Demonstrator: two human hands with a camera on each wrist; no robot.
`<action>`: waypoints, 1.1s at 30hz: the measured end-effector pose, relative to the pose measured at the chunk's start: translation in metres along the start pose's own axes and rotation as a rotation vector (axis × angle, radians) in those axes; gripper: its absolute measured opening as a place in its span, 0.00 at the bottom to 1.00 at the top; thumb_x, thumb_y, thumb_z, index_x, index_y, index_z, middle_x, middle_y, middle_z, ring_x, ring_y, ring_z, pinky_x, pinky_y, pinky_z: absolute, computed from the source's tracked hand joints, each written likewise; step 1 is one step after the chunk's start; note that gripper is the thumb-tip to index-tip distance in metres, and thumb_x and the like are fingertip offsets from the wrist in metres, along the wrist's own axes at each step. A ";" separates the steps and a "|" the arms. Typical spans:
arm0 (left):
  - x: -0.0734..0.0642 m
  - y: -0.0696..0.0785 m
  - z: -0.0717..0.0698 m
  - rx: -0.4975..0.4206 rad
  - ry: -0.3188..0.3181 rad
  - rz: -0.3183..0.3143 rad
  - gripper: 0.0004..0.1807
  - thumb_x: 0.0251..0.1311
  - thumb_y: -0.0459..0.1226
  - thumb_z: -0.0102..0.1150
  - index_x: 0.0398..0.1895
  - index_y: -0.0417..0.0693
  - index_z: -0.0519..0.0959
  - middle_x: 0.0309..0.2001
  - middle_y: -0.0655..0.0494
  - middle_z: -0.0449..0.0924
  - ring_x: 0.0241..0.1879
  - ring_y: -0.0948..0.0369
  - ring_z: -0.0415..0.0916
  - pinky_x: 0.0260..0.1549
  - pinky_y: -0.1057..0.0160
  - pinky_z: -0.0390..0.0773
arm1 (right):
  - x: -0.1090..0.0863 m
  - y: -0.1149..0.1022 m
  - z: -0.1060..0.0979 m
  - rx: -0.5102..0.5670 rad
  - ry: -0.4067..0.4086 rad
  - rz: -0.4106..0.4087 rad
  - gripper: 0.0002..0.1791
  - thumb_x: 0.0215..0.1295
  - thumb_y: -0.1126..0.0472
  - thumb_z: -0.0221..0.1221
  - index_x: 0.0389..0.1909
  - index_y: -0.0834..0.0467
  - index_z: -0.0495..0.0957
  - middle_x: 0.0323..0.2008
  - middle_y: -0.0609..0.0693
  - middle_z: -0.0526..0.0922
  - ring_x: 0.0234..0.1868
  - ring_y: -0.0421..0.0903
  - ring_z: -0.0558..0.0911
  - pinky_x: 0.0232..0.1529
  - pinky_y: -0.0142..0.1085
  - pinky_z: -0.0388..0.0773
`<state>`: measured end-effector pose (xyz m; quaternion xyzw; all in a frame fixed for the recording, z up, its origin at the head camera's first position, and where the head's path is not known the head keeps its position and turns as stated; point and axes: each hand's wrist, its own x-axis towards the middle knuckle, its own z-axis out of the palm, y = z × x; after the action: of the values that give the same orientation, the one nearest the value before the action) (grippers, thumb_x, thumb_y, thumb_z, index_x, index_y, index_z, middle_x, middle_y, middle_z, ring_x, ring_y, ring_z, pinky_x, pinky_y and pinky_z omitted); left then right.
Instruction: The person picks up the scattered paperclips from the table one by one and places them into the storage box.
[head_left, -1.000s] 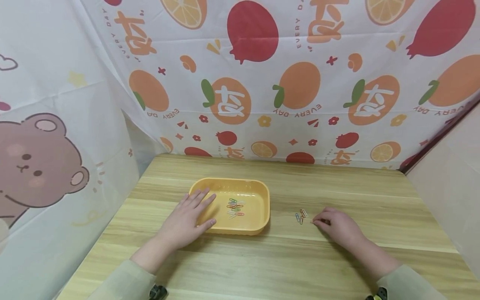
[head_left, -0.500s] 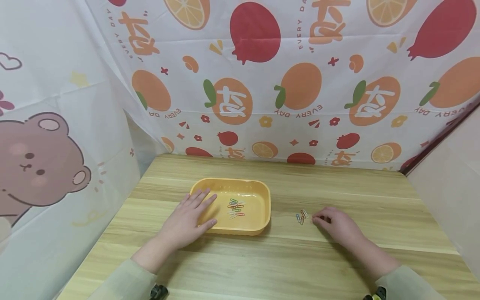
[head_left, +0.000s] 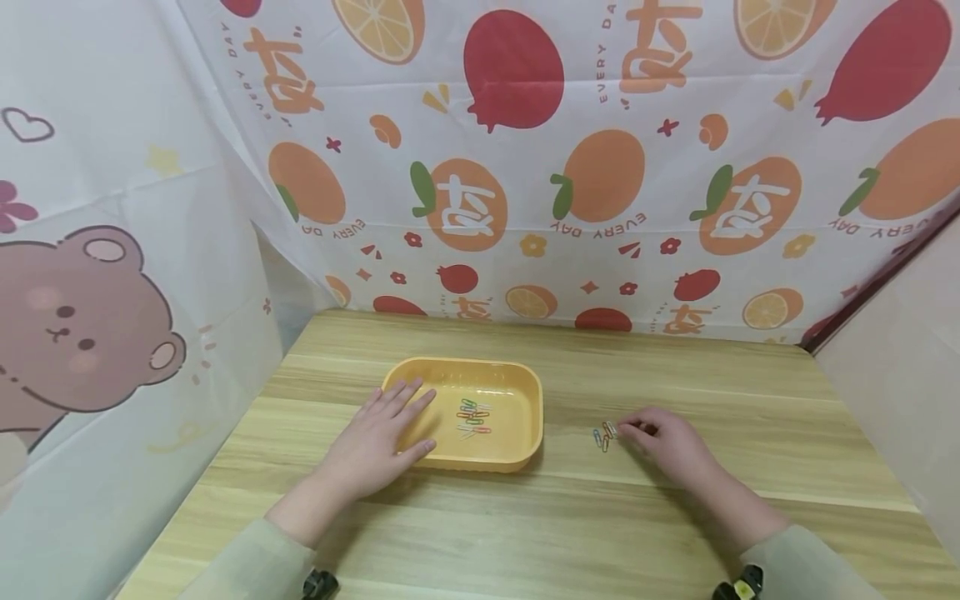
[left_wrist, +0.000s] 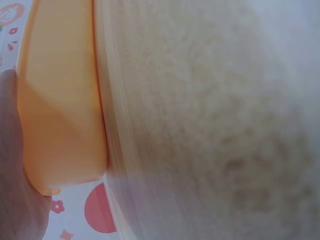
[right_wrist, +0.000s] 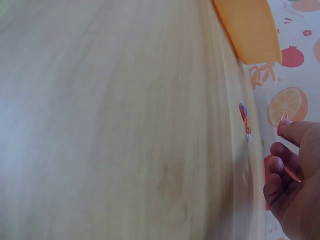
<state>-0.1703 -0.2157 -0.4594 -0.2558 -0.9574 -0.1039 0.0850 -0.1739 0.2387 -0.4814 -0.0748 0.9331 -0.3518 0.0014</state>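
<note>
Bright, soft-shadowed head view; hazy wrist views, near tabletop point(left_wrist: 215, 110) blurred.

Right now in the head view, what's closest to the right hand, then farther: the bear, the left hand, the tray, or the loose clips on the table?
From the right hand:
1. Loose clips, just to its left.
2. Tray, farther left.
3. Left hand, at the tray's left end.
4. Printed bear, far left.
</note>
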 end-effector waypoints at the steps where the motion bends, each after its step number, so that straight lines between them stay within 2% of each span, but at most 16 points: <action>1: 0.000 0.000 0.000 -0.001 -0.001 0.000 0.40 0.68 0.65 0.45 0.78 0.59 0.58 0.77 0.51 0.53 0.76 0.47 0.49 0.73 0.41 0.47 | 0.001 -0.001 0.000 0.021 -0.008 0.017 0.08 0.68 0.53 0.63 0.42 0.49 0.86 0.34 0.43 0.82 0.31 0.42 0.77 0.28 0.33 0.77; 4: 0.000 0.000 0.000 -0.003 -0.007 -0.003 0.40 0.68 0.66 0.44 0.78 0.59 0.57 0.78 0.51 0.52 0.76 0.47 0.48 0.73 0.42 0.46 | 0.005 -0.004 0.002 0.067 -0.021 0.048 0.09 0.69 0.52 0.62 0.43 0.50 0.86 0.34 0.45 0.82 0.30 0.43 0.78 0.27 0.34 0.78; 11: 0.000 0.000 0.002 -0.007 0.028 0.013 0.40 0.66 0.61 0.52 0.77 0.57 0.60 0.77 0.49 0.55 0.75 0.45 0.51 0.72 0.40 0.50 | 0.015 -0.015 0.007 0.067 -0.002 0.035 0.12 0.69 0.49 0.61 0.45 0.50 0.87 0.41 0.42 0.85 0.40 0.42 0.78 0.40 0.37 0.76; 19: -0.001 0.001 -0.001 -0.005 0.008 0.003 0.40 0.68 0.63 0.48 0.77 0.57 0.59 0.77 0.49 0.54 0.75 0.46 0.50 0.72 0.41 0.49 | 0.027 -0.036 0.016 0.185 -0.028 0.091 0.18 0.68 0.44 0.61 0.47 0.52 0.86 0.40 0.46 0.85 0.38 0.44 0.77 0.34 0.36 0.77; 25: 0.000 0.001 0.000 -0.004 -0.009 -0.001 0.40 0.68 0.64 0.46 0.78 0.59 0.57 0.78 0.50 0.52 0.76 0.47 0.48 0.73 0.41 0.49 | 0.033 -0.054 0.022 0.294 -0.040 0.112 0.20 0.68 0.45 0.61 0.49 0.55 0.85 0.43 0.52 0.85 0.38 0.45 0.77 0.37 0.36 0.77; 29: 0.000 0.001 0.000 -0.003 -0.009 -0.003 0.40 0.68 0.64 0.46 0.78 0.59 0.57 0.78 0.51 0.52 0.76 0.47 0.48 0.73 0.41 0.48 | 0.038 -0.067 0.026 0.353 -0.040 0.123 0.17 0.68 0.47 0.62 0.47 0.54 0.86 0.43 0.53 0.85 0.38 0.48 0.78 0.37 0.37 0.78; 33: 0.000 0.001 -0.001 -0.005 -0.008 -0.004 0.40 0.68 0.64 0.46 0.78 0.59 0.57 0.78 0.50 0.52 0.76 0.47 0.48 0.73 0.41 0.49 | 0.042 -0.079 0.031 0.423 -0.047 0.134 0.13 0.68 0.48 0.63 0.45 0.51 0.86 0.39 0.58 0.83 0.34 0.53 0.78 0.27 0.34 0.76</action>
<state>-0.1691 -0.2149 -0.4585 -0.2544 -0.9580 -0.1054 0.0803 -0.2030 0.1541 -0.4504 -0.0190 0.8411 -0.5369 0.0622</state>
